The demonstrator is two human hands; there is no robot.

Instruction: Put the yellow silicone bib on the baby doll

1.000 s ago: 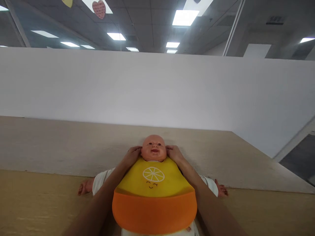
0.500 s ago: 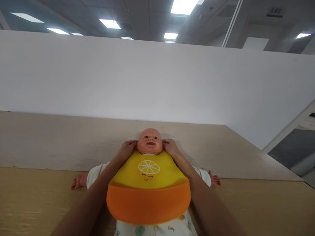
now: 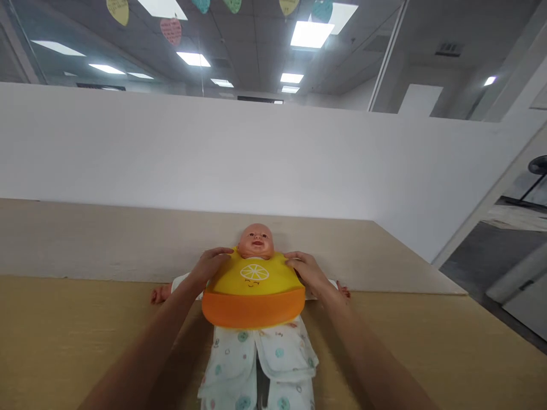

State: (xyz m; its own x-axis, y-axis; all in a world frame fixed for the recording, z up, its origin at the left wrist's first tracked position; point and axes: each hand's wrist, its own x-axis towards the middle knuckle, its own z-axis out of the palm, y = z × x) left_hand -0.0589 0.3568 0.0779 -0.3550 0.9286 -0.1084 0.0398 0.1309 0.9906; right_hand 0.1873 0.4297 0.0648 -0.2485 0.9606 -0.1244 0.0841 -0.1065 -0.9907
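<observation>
A baby doll (image 3: pixel 256 234) lies on its back with its arms spread, dressed in a white printed outfit (image 3: pixel 235 359). Over its chest is a yellow bib (image 3: pixel 255 285) with a citrus-slice print and an orange catch pocket (image 3: pixel 253 309) along the bottom. My left hand (image 3: pixel 211 265) has its fingertips closed on the bib's upper edge by one shoulder. On the opposite edge, my right hand (image 3: pixel 306 270) holds the bib with bent fingers; the thumb's contact is hard to make out. The bib's neck fastening is hidden behind the doll.
The doll rests on a wood-toned tabletop (image 3: pixel 85 336) with a paler strip (image 3: pixel 106 242) along the back. Behind it rises a white partition (image 3: pixel 239 159) with glass above. Beyond the table's right end, grey floor (image 3: pixel 478 250) shows.
Both hands have come from beside the doll's neck down and outward to the bib's upper sides. My view has drawn back and shows more of the doll's legs.
</observation>
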